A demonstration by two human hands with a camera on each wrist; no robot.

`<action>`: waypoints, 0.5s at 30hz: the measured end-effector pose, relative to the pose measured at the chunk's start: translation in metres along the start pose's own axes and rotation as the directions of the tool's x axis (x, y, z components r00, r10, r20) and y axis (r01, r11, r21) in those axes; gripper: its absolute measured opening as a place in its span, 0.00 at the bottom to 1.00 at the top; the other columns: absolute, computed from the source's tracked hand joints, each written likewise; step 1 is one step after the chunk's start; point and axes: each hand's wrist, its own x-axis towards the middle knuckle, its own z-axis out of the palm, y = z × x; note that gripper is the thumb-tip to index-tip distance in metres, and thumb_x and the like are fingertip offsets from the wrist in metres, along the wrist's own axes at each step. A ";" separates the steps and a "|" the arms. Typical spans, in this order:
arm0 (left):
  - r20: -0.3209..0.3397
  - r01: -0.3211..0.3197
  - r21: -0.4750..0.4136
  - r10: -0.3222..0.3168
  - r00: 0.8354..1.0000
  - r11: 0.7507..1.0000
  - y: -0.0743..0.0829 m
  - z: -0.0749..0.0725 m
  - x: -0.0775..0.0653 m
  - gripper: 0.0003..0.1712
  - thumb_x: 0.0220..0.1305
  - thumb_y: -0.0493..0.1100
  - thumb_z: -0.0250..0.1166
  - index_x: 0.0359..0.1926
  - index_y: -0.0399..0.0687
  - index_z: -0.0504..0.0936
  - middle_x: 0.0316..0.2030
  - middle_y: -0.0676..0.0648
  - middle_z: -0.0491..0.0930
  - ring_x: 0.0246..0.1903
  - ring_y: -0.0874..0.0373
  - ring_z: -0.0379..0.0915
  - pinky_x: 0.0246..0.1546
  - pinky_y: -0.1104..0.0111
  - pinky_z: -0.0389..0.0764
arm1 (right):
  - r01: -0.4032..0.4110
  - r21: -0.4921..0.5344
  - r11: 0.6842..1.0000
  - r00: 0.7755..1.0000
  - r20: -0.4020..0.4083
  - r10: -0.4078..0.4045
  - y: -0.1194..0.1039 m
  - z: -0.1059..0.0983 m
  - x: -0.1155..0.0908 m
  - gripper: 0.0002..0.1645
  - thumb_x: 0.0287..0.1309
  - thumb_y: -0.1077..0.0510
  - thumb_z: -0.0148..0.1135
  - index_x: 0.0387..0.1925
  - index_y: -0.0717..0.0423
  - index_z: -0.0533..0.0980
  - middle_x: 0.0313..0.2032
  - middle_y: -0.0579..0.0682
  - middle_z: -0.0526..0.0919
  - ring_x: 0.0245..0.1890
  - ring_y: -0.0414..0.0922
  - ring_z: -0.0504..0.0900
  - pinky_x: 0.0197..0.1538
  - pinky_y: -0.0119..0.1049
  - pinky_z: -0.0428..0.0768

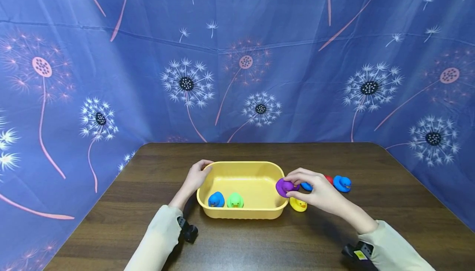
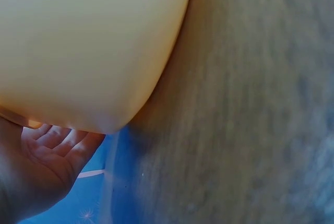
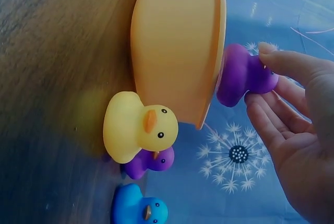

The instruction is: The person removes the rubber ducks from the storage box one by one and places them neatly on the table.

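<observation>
A yellow tub [image 1: 259,186] stands on the table, with a blue duck [image 1: 216,200] and a green duck [image 1: 235,201] inside near its front left. At the tub's far left corner, my left hand [image 1: 196,177] grips the rim; the left wrist view shows its fingers [image 2: 73,145] against the outer wall. My right hand [image 1: 320,190] pinches a purple rubber duck [image 3: 237,75] between thumb and fingers. That duck is at the level of the tub's right rim; whether it touches the rim I cannot tell.
Right of the tub a yellow duck [image 1: 298,205] sits on the table, with another purple duck [image 3: 136,165] close behind it. A blue duck [image 1: 306,186], a partly hidden red toy [image 1: 328,178] and another blue duck [image 1: 342,184] lie farther right. A patterned blue cloth [image 1: 230,77] hangs behind the table.
</observation>
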 end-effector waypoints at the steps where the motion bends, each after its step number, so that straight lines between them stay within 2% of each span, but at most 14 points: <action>1: -0.001 0.001 0.001 -0.001 1.000 1.000 0.000 0.000 0.000 0.14 0.67 0.38 0.54 0.50 0.38 0.78 0.42 0.40 0.80 0.40 0.52 0.76 0.41 0.63 0.77 | -0.002 -0.001 1.000 1.000 -0.002 0.002 0.000 -0.001 0.000 0.21 0.44 0.57 0.73 0.44 0.51 0.79 0.39 0.40 0.81 0.36 0.34 0.80 0.41 0.27 0.78; 6: -0.006 0.003 -0.003 -0.003 1.000 1.000 -0.001 0.001 0.001 0.14 0.66 0.38 0.54 0.50 0.38 0.78 0.42 0.39 0.80 0.40 0.51 0.76 0.40 0.64 0.77 | 0.020 -0.003 1.000 1.000 -0.008 -0.020 0.000 -0.003 -0.002 0.21 0.44 0.59 0.73 0.44 0.54 0.78 0.38 0.43 0.81 0.36 0.35 0.80 0.41 0.24 0.78; 15: -0.019 -0.005 0.003 0.005 1.000 1.000 -0.002 0.001 0.001 0.14 0.66 0.38 0.54 0.49 0.38 0.78 0.41 0.39 0.81 0.41 0.51 0.77 0.40 0.63 0.77 | 0.019 -0.037 0.999 0.999 -0.030 -0.020 0.000 -0.007 -0.007 0.21 0.45 0.59 0.73 0.44 0.52 0.78 0.40 0.42 0.81 0.37 0.35 0.81 0.43 0.23 0.77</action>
